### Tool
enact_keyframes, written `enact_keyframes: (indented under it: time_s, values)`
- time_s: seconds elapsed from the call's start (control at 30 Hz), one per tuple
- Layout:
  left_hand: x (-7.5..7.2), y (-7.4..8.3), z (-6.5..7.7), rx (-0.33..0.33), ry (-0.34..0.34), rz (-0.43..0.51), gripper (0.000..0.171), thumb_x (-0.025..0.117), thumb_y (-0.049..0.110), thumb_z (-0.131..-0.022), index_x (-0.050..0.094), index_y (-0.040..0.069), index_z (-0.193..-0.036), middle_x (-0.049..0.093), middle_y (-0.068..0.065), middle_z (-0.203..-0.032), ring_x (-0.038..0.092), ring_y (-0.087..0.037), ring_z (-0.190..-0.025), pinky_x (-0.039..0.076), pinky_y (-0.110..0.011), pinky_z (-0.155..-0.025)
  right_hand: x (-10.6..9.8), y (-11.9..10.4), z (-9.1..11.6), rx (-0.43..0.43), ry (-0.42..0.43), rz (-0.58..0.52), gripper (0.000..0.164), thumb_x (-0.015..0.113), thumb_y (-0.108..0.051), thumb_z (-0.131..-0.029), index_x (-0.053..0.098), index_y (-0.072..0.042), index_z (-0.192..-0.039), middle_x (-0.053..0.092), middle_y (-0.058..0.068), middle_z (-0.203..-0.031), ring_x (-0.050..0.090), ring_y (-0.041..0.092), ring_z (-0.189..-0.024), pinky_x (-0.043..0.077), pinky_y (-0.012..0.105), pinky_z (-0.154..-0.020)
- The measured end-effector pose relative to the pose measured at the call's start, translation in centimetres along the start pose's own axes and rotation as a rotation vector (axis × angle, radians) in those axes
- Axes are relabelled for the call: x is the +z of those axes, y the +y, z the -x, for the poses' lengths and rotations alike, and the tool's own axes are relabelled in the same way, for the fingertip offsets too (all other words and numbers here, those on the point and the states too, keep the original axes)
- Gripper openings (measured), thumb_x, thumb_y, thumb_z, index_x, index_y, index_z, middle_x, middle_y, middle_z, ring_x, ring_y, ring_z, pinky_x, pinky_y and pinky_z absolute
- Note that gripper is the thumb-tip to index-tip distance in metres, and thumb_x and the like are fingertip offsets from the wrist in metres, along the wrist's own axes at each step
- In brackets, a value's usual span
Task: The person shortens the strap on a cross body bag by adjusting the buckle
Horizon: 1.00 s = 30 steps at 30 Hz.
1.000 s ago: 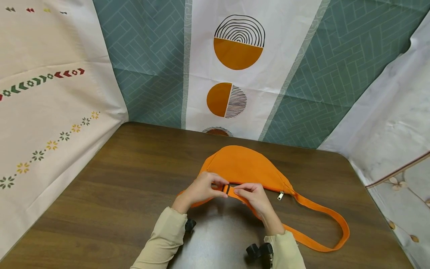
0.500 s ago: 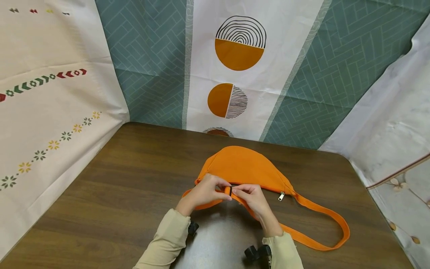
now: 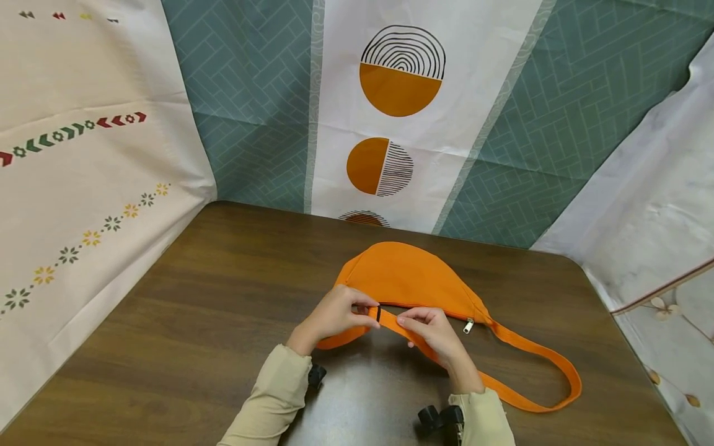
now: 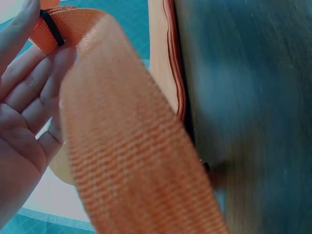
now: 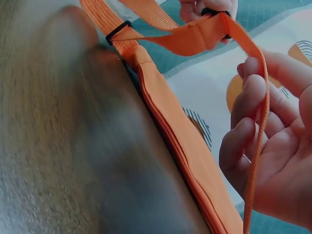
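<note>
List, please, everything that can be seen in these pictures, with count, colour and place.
Bag: 1, orange, on the table
Strap: 1, orange, looping from the bag's right end
Slider: 1, black, on the strap, beside left fingertips
Ring: 1, black, on the strap near the bag's end
Zip pull: 1, silvery, bag's lower right
Table: 1, brown, underneath
Left cloth: 1, cream, patterned
Back cloth: 1, green and white, behind
Right cloth: 1, whitish
Left hand: 1, bare, at the slider
Right hand: 1, bare, pinching the strap
Sleeves: 2, beige, forearms
Wrist devices: 2, black, wrists

A teal-and-white curtain (image 3: 346, 124) (printed with orange half-circles (image 3: 399, 91)) hangs behind the brown table (image 3: 223, 297).
</note>
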<state>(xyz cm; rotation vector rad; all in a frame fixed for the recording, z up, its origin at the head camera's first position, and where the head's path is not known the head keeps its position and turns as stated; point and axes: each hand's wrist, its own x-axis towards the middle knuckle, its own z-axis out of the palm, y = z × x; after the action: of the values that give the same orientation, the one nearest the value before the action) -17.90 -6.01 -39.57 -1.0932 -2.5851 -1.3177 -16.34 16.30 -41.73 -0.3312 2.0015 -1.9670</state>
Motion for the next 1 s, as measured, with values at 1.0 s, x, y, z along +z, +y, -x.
enact_keyframes:
  time_s: [1.0]
  values:
    - [0.8,0.3,-0.3,0.024,-0.047,0.033,0.029,0.078,0.017,-0.068,0.07,0.003,-0.093,0.059,0.005,-0.072,0.043,-0.007,-0.059,0.037,-0.018,-0.053,1.6,-0.1,-0.6,-0.068,0.009,0.047,0.026,0.059,-0.004,-0.085,0.057,0.021,-0.094,0.063,0.007,-0.077,0.054,0.016,-0.053,0.047,0.022,-0.052]
